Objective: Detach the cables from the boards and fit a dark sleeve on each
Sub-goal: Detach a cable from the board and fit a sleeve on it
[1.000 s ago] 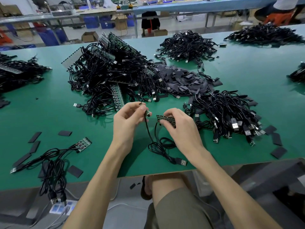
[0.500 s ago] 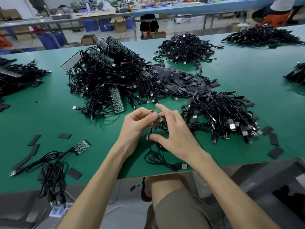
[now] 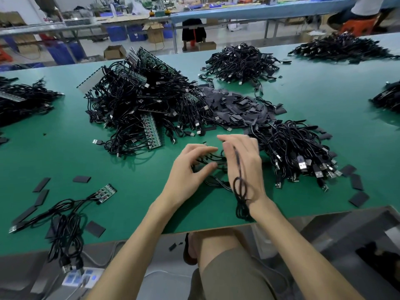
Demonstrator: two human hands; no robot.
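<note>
**Loose Cable Draped Over a Hand at the Near Edge**

Both hands work close together, just in from the near edge of the table (image 3: 324,100). The left hand (image 3: 190,169) has its fingers and thumb curled round a black cable (image 3: 238,167), gripping it low over the table. What looks like the same cable, blurred, runs over the back of the right hand (image 3: 249,161) and hangs in loops past the wrist toward the table's edge. The right hand's fingers reach forward. Whether they pinch the cable underneath cannot be told. No board shows between the hands, though they may hide one.

The heap of sleeves (image 3: 238,107) lies beyond the hands toward the middle of the table. It sits between the big tangle of cables and boards (image 3: 140,109) on the far left side and a pile of cables (image 3: 292,148) just right of the hands.

The hanging loops are the likely trouble. They could slide off the near edge and drag the cable out of the grip. A reach for a sleeve could also catch them on the plugs of the pile alongside, pulling other cables with them.
</note>
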